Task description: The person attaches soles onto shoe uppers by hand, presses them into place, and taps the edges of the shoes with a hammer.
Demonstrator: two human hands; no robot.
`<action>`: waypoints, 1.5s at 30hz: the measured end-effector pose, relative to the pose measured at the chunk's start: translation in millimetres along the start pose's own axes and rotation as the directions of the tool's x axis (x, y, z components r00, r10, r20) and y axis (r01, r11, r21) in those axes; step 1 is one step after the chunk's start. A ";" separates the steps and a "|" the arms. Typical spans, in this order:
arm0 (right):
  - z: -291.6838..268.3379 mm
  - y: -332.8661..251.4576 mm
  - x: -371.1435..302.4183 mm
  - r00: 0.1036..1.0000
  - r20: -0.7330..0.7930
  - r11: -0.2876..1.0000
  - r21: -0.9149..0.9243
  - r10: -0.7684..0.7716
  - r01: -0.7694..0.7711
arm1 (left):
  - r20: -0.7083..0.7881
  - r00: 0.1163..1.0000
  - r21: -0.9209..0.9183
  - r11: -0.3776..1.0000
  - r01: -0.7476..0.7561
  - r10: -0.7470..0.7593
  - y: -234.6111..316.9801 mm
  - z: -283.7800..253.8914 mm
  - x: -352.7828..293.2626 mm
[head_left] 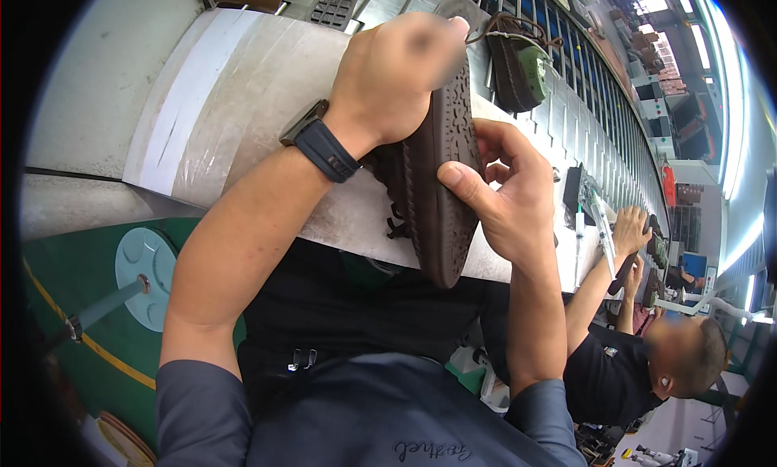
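A dark brown shoe (pixel 441 216) is tipped on its side at the edge of the pale work surface, its patterned sole facing right. My left hand (pixel 388 82), with a black watch on the wrist, is closed round the far end of the shoe; a blur covers part of its fingers. Against the sole's near side, my right hand (pixel 514 184) grips the shoe, its thumb on the sole edge and its fingers bent behind. Loose dark laces hang off the shoe's left side. A round translucent piece (pixel 460 12) shows just beyond my left thumb.
Behind the pale work surface (pixel 243 103) runs a slatted metal conveyor (pixel 571 119). On it lie a brown laced shoe (pixel 514 70) with a green part and a dark treaded sole (pixel 340 2). Slim clear tubes (pixel 597 224) stand at right, beside a co-worker (pixel 619 362) handling a dark shoe.
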State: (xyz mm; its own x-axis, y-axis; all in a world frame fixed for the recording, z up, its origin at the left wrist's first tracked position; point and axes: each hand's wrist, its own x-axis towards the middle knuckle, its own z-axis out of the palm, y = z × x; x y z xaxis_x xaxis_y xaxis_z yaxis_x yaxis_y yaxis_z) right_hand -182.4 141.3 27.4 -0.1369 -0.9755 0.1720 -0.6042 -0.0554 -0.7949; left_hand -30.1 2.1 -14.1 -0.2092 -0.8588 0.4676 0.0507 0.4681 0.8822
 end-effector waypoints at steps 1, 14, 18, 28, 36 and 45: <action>-0.8 -1.3 0.1 0.999 0.012 0.999 -0.023 0.034 -0.034 | -0.003 1.000 -0.018 1.000 0.013 -0.013 -0.6 0.5 0.2; -9.4 17.2 -10.5 0.985 0.166 0.962 0.260 0.037 -0.080 | 0.008 1.000 0.019 1.000 -0.015 0.015 -1.6 -1.4 -0.9; -5.2 6.3 -11.1 0.991 0.108 0.983 0.154 0.082 -0.099 | -0.004 1.000 0.011 1.000 -0.015 0.016 -0.9 -0.7 -1.3; 14.8 -14.9 11.2 0.974 -0.050 0.945 0.257 0.221 -0.201 | -0.011 0.999 0.009 0.999 -0.031 0.031 14.1 -6.7 -1.9; 2.8 -35.0 -33.7 0.888 -0.263 0.921 -0.006 -0.376 0.388 | 0.206 0.707 0.273 0.654 -0.705 0.676 96.4 -54.9 -23.4; -15.1 -75.1 -75.6 0.838 -0.183 0.788 0.286 -0.514 0.545 | 0.319 0.664 0.206 0.634 -0.745 0.677 126.1 -69.5 -83.6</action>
State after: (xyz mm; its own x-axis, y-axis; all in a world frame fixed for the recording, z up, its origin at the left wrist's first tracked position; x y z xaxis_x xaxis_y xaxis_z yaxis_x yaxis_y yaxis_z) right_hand -138.5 222.4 82.8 0.0519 -0.7505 0.6589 -0.3258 -0.6364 -0.6992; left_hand 61.7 118.4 61.8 -0.4162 -0.1867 0.8899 -0.0130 0.9798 0.1995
